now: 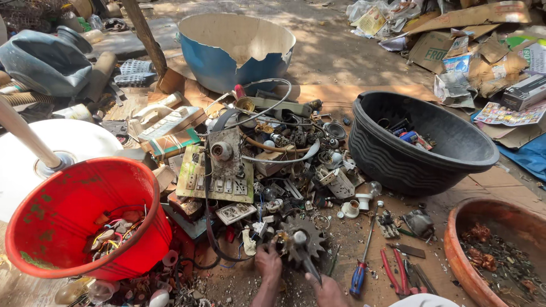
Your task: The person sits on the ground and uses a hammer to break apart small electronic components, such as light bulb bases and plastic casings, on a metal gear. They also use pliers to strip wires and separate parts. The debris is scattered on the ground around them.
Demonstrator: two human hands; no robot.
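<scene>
1. Outdoors, you are working low over bare sandy ground (335,57) in patchy sun and shade, with scrap spread across flattened cardboard.
2. Just beyond your hands lies a heap of old switch plates, wires and small metal fittings; a red bucket (74,216) holding coloured wire scraps stands to the left of your left hand, a black tub (398,153) sits ahead of your right hand, and a terracotta bowl (472,267) of rusty bits is well off to its right.
3. The gear (304,241) is a dark, grimy toothed wheel with a pale hub at its middle, lying flat on the ground between your two hands.
4. Your left hand (267,262) is closed at the gear's left edge, fingers touching it; whether it grips is hard to tell.
5. Your right hand (327,290) is clenched around a dark tool (310,267) whose tip points up at the gear's hub.
6. A blue-handled screwdriver (364,258) and red-handled pliers (398,273) lie just right of your right hand.
</scene>
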